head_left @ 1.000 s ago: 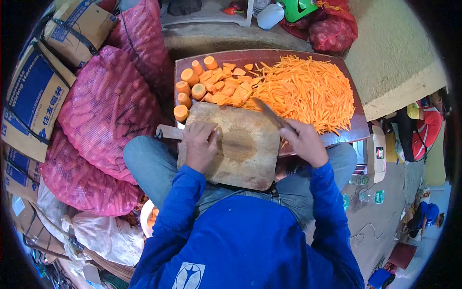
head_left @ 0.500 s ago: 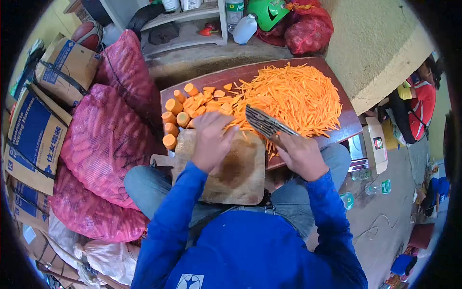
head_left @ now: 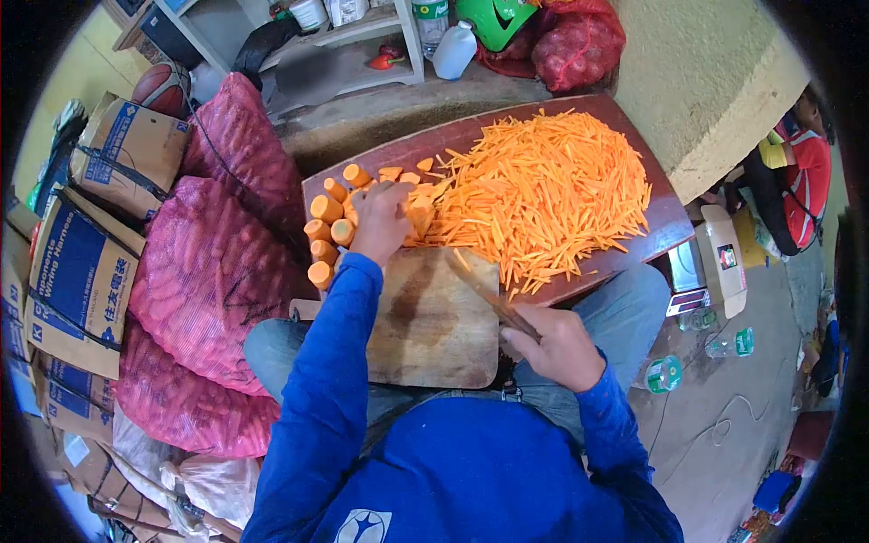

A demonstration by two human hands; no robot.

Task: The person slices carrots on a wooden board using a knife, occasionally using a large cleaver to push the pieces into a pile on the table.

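Observation:
My right hand (head_left: 559, 346) is wrapped round the handle of a kitchen knife (head_left: 518, 317). Its blade is seen nearly edge-on, slanting over the right part of a wooden cutting board (head_left: 425, 348). Beyond the board, my left hand (head_left: 382, 220) reaches among the carrot slices (head_left: 419, 215), its fingers curled over some of them. Several thick carrot chunks (head_left: 323, 208) stand left of that hand. A big heap of carrot strips (head_left: 552, 195) covers the right part of the dark red tabletop (head_left: 665, 217).
Pink mesh sacks (head_left: 208, 281) and cardboard boxes (head_left: 86, 262) crowd the left side. Shelves (head_left: 353, 50), a water jug (head_left: 454, 50) and a red mesh bag (head_left: 579, 50) stand behind the table. Plastic bottles (head_left: 663, 373) lie at the right, with another person (head_left: 792, 185) farther off.
My left hand has moved left, from the board's far edge to the carrot slices. The knife has turned from broadside to nearly edge-on and come down nearer the board. The view has shifted slightly.

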